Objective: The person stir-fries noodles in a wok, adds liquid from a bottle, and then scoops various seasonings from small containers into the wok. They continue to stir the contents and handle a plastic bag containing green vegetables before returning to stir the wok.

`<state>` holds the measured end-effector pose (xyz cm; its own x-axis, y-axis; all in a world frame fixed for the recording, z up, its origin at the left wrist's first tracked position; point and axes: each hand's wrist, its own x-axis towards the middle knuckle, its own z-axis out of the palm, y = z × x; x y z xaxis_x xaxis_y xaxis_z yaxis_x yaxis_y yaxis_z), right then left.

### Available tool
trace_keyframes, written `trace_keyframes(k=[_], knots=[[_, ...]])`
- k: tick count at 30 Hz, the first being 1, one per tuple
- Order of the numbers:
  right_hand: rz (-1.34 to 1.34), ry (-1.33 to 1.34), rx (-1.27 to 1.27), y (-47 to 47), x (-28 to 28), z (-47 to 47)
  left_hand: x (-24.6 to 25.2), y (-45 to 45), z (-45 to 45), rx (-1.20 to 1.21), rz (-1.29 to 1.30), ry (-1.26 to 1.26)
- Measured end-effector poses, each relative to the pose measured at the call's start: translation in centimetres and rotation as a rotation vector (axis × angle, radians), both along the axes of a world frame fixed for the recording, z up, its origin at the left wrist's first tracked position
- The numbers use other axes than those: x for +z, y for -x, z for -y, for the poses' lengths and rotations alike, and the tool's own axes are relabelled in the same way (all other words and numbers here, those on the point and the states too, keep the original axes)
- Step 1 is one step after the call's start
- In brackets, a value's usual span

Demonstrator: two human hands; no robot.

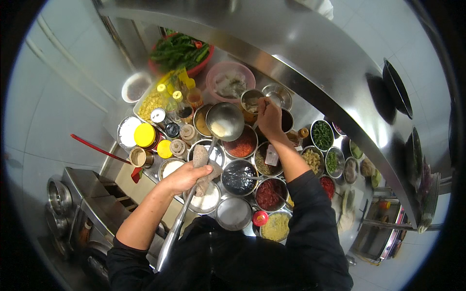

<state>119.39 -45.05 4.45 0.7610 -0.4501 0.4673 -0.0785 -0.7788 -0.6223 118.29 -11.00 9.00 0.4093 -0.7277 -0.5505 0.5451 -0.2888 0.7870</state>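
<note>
My left hand (187, 177) grips the long metal handle of a ladle (230, 125) together with a beige cloth (201, 156). The ladle's bowl holds a little pale substance and hangs over the seasoning containers. Behind it, my right hand (270, 118) reaches to the rim of a metal pot (250, 101). Its fingers are curled, and what they hold, if anything, is hidden. Under the ladle stand a pot of red chilli flakes (240, 147) and a pot of yellowish liquid (201, 122). Nearer me is a pot of dark sauce (236, 178) with a spoon in it.
Bottles (185, 109) and yellow-lidded jars (145, 135) crowd the left. A pink bowl (230, 67) and a red basin of green peppers (182, 54) stand behind. Bowls of chopped greens (322, 135) sit right. A steel shelf (302, 62) overhangs the counter.
</note>
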Motion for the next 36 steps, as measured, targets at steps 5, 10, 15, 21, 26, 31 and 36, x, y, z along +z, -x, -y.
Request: trace_keyframes(k=[5, 10, 15, 21, 26, 31, 36], knots=[[0.029, -0.045, 0.029, 0.2, -0.5, -1.4, 0.4, -0.2, 0.2, -0.036, -0.011, -0.016], [0.141, -0.333, -0.075, 0.2, -2.0, -0.3, 1.0, -0.5, 0.2, -0.035, -0.025, -0.044], [0.210, -0.799, -0.223, 0.2, -3.0, 1.4, 2.1, -0.5, 0.5, -0.029, -0.049, -0.079], [0.021, -0.229, -0.122, 0.0, -2.8, 0.9, 3.0, -0.4, 0.8, -0.026, -0.025, -0.134], [0.058, -0.188, -0.068, -0.5, -1.9, -0.5, 3.0, -0.3, 1.0, -0.002, -0.014, -0.121], [0.142, -0.413, -0.199, -0.2, -2.1, -0.4, 2.7, -0.3, 0.7, 0.008, -0.037, -0.093], [0.327, -0.761, -0.203, 0.3, -2.6, 0.4, 2.5, -0.3, 0.7, 0.045, -0.039, -0.071]])
